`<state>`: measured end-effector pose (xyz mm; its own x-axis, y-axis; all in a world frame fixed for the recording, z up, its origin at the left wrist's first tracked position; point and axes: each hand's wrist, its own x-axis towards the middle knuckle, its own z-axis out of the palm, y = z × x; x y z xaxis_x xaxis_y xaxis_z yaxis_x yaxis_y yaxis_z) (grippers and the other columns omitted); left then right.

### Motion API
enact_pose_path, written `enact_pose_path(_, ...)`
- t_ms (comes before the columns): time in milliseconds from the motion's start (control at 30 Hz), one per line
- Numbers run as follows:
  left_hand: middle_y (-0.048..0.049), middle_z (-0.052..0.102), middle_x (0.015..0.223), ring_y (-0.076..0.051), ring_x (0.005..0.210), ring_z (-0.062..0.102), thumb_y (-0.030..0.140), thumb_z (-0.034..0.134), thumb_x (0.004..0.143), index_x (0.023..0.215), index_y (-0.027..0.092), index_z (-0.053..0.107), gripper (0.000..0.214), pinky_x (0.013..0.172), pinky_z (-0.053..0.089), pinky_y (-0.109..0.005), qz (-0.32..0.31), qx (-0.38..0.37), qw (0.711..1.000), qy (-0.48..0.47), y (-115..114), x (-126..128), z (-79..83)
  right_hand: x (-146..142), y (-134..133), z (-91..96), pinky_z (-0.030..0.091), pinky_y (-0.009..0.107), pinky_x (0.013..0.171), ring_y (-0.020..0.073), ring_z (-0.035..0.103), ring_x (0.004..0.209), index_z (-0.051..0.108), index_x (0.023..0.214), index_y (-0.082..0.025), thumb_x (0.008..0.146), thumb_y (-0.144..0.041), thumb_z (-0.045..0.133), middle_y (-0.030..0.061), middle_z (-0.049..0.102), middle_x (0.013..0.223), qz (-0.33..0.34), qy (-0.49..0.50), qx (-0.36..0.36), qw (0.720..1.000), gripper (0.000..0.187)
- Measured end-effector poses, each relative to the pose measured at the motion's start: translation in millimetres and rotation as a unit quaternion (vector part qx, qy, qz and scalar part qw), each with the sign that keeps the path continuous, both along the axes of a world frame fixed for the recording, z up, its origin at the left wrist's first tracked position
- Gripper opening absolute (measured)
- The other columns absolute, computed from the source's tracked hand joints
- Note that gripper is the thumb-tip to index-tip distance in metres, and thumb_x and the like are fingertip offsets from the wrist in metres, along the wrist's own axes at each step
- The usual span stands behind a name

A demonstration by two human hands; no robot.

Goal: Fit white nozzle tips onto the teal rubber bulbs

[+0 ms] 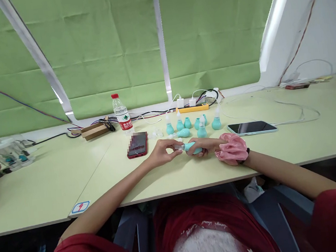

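Tapering turquoise bulb [190, 145], apparently clear-tipped

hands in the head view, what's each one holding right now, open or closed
Left hand: closed, pinching the clear tip between thumb and fingers.
Right hand: closed around the teal bulb.

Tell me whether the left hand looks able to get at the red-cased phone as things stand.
Probably yes: the red-cased phone lies close to the left hand, with nothing visible between them, though the hand would likely need to release the clear tip first.
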<state>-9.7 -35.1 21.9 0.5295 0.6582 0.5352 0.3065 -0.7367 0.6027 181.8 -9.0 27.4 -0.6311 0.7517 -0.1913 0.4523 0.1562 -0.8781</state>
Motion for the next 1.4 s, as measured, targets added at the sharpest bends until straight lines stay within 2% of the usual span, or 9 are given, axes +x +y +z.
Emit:
enact_pose_path(100, -0.0076, 0.061, 0.09, -0.013, 0.075, 0.056, 0.028, 0.058, 0.068, 0.106, 0.013, 0.054, 0.041, 0.069, 0.049, -0.025, 0.016, 0.005, 1.0, -0.013, 6.3, -7.5, 9.7, -3.7, -7.5, 6.0, 0.017, 0.019, 0.037, 0.0027, 0.023, 0.039, 0.036, 0.056, -0.016, 0.062, -0.028, 0.053, -0.0063, 0.034, 0.046, 0.047, 0.068, -0.012, 0.997, 0.021)
enact_pose_path(233, -0.0069, 0.059, 0.088, -0.013, 0.074, 0.054, 0.025, 0.046, 0.075, 0.109, 0.014, 0.052, 0.036, 0.068, 0.047, -0.027, 0.121, 0.06, 0.989, 0.057, 20.9, -23.7, 14.8, -5.7, -4.9, 3.6, 0.023, 0.02, 0.038, 0.004, 0.032, 0.042, 0.036, 0.06, -0.017, 0.062, -0.032, 0.053, -0.0047, 0.04, 0.052, -0.064, 0.176, 0.098, 0.977, 0.023)
enact_pose_path(333, -0.0097, 0.057, 0.087, -0.021, 0.085, 0.05, 0.028, 0.051, 0.07, 0.094, 0.014, 0.061, 0.03, 0.074, 0.043, -0.034, 0.223, 0.14, 0.941, 0.211, 33.7, -34.1, 5.5, -6.8, 4.8, -4.8, 0.025, 0.021, 0.037, 0.0052, 0.036, 0.041, 0.038, 0.059, -0.017, 0.06, -0.037, 0.054, -0.0037, 0.043, 0.053, -0.135, 0.153, 0.146, 0.968, 0.026)
enact_pose_path(533, -0.0119, 0.059, 0.084, -0.025, 0.087, 0.05, 0.025, 0.052, 0.066, 0.085, 0.013, 0.064, 0.025, 0.077, 0.04, -0.035, 0.232, 0.095, 0.915, 0.315, 49.4, -41.9, -13.0, -9.1, 6.4, -15.1, 0.033, 0.021, 0.044, 0.0082, 0.044, 0.046, 0.048, 0.056, -0.014, 0.066, -0.031, 0.047, 0.0001, 0.05, 0.052, -0.136, 0.091, 0.186, 0.969, 0.019)
enact_pose_path(667, -0.0091, 0.062, 0.077, -0.022, 0.078, 0.055, 0.021, 0.056, 0.062, 0.074, 0.014, 0.065, 0.017, 0.073, 0.043, -0.032, 0.21, 0.06, 0.955, 0.201, 42.5, -35.1, -6.6, -8.3, 2.2, -19.5, 0.034, 0.021, 0.049, 0.0095, 0.046, 0.052, 0.053, 0.058, -0.012, 0.065, -0.024, 0.047, 0.0007, 0.053, 0.056, -0.159, 0.047, 0.326, 0.931, 0.015)
enact_pose_path(800, -0.0085, 0.065, 0.082, -0.019, 0.076, 0.059, 0.03, 0.06, 0.063, 0.08, 0.012, 0.063, 0.025, 0.072, 0.047, -0.031, 0.099, -0.084, 0.991, -0.031, 28.4, -21.3, 2.7, -9.3, 2.5, -23.2, 0.033, 0.022, 0.053, 0.0106, 0.046, 0.055, 0.056, 0.066, -0.013, 0.067, -0.024, 0.047, 0.001, 0.055, 0.06, -0.164, -0.001, 0.437, 0.884, 0.014)
enact_pose_path(900, -0.0092, 0.065, 0.085, -0.019, 0.081, 0.06, 0.032, 0.066, 0.059, 0.086, 0.011, 0.06, 0.034, 0.08, 0.045, -0.034, 0.031, -0.194, 0.967, -0.162, 22.4, -13.8, 4.3, -10.4, 1.4, -24.1, 0.032, 0.022, 0.053, 0.011, 0.046, 0.055, 0.057, 0.069, -0.013, 0.07, -0.027, 0.047, 0.0015, 0.056, 0.06, -0.146, -0.032, 0.448, 0.881, 0.017)
enact_pose_path(1067, -0.0074, 0.066, 0.076, -0.017, 0.077, 0.062, 0.027, 0.071, 0.054, 0.081, 0.009, 0.058, 0.035, 0.085, 0.044, -0.037, 0.01, -0.323, 0.913, -0.247, 22.8, -10.1, -0.5, -10.9, -2.3, -23.9, 0.032, 0.023, 0.053, 0.0116, 0.048, 0.054, 0.06, 0.072, -0.014, 0.074, -0.032, 0.046, 0.0018, 0.058, 0.06, -0.117, -0.055, 0.47, 0.873, 0.022)
enact_pose_path(1400, -0.0053, 0.065, 0.066, -0.02, 0.068, 0.063, 0.029, 0.075, 0.048, 0.067, 0.009, 0.055, 0.034, 0.078, 0.048, -0.039, 0.042, -0.357, 0.891, -0.276, 22.3, -6.9, -5.4, -13.8, -0.1, -32.9, 0.035, 0.027, 0.057, 0.0191, 0.056, 0.066, 0.059, 0.082, -0.015, 0.077, -0.034, 0.044, 0.0084, 0.062, 0.073, -0.135, -0.178, 0.51, 0.831, 0.025)
